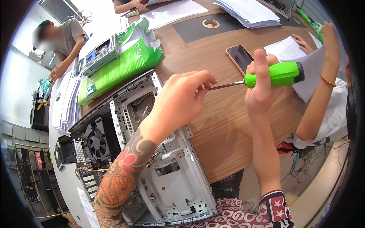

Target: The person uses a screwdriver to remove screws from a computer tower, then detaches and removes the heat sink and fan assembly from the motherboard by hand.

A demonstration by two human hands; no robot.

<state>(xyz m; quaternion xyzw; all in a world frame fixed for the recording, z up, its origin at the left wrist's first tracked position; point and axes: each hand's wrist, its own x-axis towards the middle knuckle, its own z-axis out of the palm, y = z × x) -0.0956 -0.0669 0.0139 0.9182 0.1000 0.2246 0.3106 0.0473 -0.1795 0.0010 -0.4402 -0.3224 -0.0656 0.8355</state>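
From my end I count two bare hands, one left [178, 102] near centre and one right [261, 99] at 2 o'clock, plus one screwdriver with a bright green handle [274, 74]. At 7 I have one open silver metal computer case [181, 181]; at 8, one black plastic fan [97, 142]. Toward 10 I tally one green-and-white plastic bag [142, 57] and one blue-grey metal box [111, 50]. I see one pink-edged dark phone [241, 57] between 1 and 2, and one beige tape roll [205, 24] past 12.
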